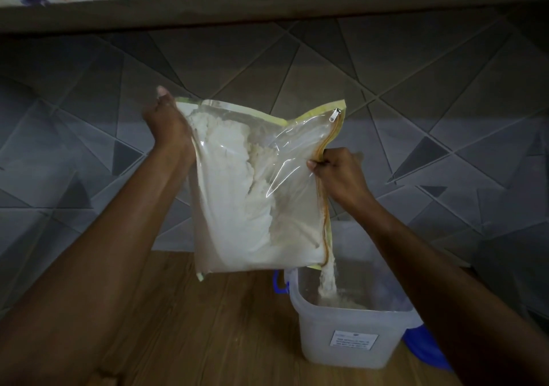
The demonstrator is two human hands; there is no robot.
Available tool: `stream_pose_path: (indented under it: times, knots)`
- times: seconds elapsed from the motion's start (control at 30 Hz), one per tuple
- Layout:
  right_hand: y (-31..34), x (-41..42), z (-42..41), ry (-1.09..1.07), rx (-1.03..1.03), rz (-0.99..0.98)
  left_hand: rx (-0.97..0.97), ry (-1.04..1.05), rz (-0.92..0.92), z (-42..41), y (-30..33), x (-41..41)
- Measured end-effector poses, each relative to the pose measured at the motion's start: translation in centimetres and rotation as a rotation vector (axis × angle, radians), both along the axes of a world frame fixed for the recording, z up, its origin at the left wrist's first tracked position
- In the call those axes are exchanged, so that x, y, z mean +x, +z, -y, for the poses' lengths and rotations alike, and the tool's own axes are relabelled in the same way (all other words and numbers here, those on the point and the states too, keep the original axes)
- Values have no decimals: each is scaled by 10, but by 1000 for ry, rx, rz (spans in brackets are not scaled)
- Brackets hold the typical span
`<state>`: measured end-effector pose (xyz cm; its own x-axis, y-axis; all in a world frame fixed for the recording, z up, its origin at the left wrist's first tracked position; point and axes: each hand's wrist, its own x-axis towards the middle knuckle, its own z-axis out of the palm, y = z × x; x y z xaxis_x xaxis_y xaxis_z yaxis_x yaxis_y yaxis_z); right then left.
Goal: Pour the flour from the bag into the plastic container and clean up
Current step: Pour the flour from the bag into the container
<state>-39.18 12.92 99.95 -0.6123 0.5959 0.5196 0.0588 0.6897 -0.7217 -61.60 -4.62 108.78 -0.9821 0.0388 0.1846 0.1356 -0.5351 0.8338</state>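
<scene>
A clear zip bag (255,189) with yellow edging, heavy with white flour, hangs tilted above the wooden table. My left hand (167,124) grips its upper left corner. My right hand (338,171) pinches the zipper edge on the right side. From the bag's lower right corner a thin stream of flour (328,278) falls into the translucent plastic container (350,335), which stands open on the table at the lower right and holds a small heap of flour.
The wooden table (208,326) runs along a grey tiled wall (416,88). A blue lid (427,350) lies to the right of the container, partly behind my right arm. A blue handle (279,284) shows at the container's left. A shelf edge (267,2) spans the top.
</scene>
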Motion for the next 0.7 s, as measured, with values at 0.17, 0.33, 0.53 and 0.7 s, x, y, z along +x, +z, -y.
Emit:
stream_pose_path:
  times: [0.17, 0.33, 0.53, 0.7]
  knots:
    - [-2, 3, -3, 6, 14, -22, 53, -36, 15, -6, 7, 9]
    - [-5, 2, -1, -22, -19, -69, 57, -31, 0, -11, 11, 16]
    - [-8, 2, 3, -77, -59, -93, 64, -29, -2, -14, 15, 19]
    - [-8, 4, 7, -106, -34, -101, 39, -27, 0, -16, 16, 18]
